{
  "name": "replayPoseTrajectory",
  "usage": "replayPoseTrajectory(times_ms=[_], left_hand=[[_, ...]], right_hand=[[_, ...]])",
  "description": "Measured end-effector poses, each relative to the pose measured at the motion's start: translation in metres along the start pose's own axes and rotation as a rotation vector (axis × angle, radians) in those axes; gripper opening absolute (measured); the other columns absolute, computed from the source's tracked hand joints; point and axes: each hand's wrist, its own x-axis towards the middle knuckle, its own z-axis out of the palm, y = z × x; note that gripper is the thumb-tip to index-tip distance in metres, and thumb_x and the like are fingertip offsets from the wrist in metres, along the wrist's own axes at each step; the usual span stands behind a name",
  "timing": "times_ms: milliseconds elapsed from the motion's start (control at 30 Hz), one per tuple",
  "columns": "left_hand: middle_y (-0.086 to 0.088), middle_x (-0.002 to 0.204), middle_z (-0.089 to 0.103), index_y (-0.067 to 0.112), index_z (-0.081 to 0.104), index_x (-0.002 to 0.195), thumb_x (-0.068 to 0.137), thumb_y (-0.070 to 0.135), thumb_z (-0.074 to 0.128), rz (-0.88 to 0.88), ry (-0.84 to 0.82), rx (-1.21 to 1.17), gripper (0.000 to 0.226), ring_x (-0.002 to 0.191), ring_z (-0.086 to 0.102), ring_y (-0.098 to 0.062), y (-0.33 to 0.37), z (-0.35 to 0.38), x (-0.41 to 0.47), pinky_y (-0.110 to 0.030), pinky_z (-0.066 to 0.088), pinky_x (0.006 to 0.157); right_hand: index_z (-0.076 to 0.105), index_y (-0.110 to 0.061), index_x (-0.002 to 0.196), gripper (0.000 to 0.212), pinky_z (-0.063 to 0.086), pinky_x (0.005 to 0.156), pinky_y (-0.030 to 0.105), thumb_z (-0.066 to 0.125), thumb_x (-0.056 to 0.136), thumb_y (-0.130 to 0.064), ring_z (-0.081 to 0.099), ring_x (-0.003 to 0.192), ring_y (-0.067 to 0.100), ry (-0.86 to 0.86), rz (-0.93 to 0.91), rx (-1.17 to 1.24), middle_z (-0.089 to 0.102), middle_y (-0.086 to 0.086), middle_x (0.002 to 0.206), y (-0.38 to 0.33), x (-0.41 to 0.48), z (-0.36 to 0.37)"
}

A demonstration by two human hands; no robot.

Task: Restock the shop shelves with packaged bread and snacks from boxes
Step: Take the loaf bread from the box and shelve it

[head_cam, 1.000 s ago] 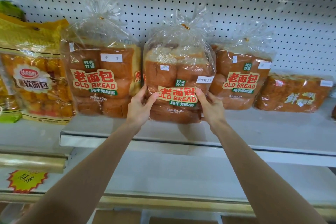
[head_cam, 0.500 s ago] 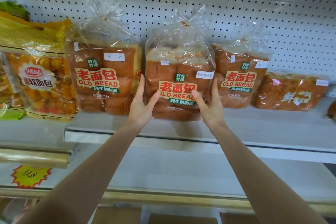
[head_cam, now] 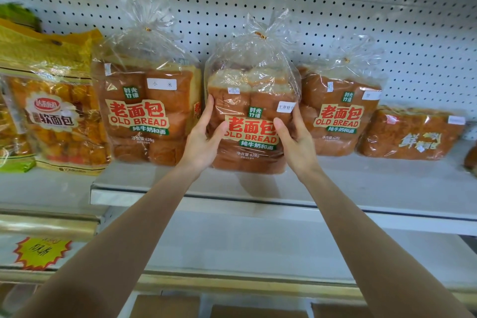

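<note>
On the white shelf (head_cam: 361,188), middle slot: I have the middle bread bag (head_cam: 254,124) between both hands. My left hand (head_cam: 204,144) wraps its left edge, thumb on the front label, fingers up along the side. My right hand (head_cam: 296,144) mirrors that on the right edge, thumb on front, fingers tucked behind. Both are part-closed round the bag, a light clasp, not a squeeze. Bag is upright, knot up, between the left bread bag (head_cam: 144,116) and the right bread bag (head_cam: 338,113), close against both. Its base is at shelf level; can't tell if it's fully seated. Step, as I judge it: seat and face the bag. To do it well, push straight back toward the pegboard (head_cam: 335,8), label forward and in line with the neighbours. Press low on the loaf, not on the loose plastic top; soft bread probably dents, so go easy. Let go only once it stands alone, or it may tip off the near lip. Flat bread pack (head_cam: 410,134) lies far right, yellow bag (head_cam: 51,116) far left.
</note>
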Motion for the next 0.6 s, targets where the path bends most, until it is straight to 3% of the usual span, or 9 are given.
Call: replayPoseTrajectory(times_ms=[267,367,467,600], left_hand=[[0.008,0.150,0.039,0.042,0.012,0.152,0.097,0.036,0.052,-0.030,-0.009,0.023,0.068,0.131,0.044,-0.010,0.004,-0.001,-0.002,-0.036,0.044,0.106],[0.008,0.151,0.038,0.042,0.012,0.152,0.095,0.039,0.054,-0.030,-0.007,0.028,0.071,0.134,0.042,-0.010,0.011,-0.001,-0.011,-0.042,0.043,0.108],[0.009,0.150,0.040,0.041,0.017,0.152,0.093,0.043,0.058,-0.013,0.000,0.028,0.071,0.136,0.041,-0.010,0.021,-0.005,-0.025,-0.044,0.043,0.108],[0.011,0.151,0.038,0.043,0.025,0.149,0.075,0.068,0.061,-0.030,0.029,0.064,0.086,0.139,0.037,-0.011,0.041,-0.012,-0.048,-0.045,0.040,0.110]], right_hand=[[0.021,-0.041,0.151,0.064,0.042,0.086,0.004,0.054,0.096,-0.038,0.054,0.110,-0.002,0.032,0.024,0.007,0.056,-0.021,0.121,0.001,0.002,0.000],[0.018,-0.040,0.152,0.067,0.043,0.092,0.009,0.055,0.096,-0.038,0.055,0.110,-0.004,0.030,0.020,0.009,0.056,-0.021,0.125,-0.002,-0.006,-0.001],[0.018,-0.036,0.153,0.070,0.042,0.105,0.024,0.057,0.095,-0.036,0.052,0.123,0.002,0.020,0.008,0.023,0.053,-0.014,0.139,-0.009,-0.020,-0.005],[0.022,-0.023,0.154,0.073,0.041,0.110,0.032,0.062,0.094,-0.027,0.050,0.127,0.002,0.021,-0.003,0.081,0.050,-0.007,0.144,-0.037,-0.045,-0.014]])
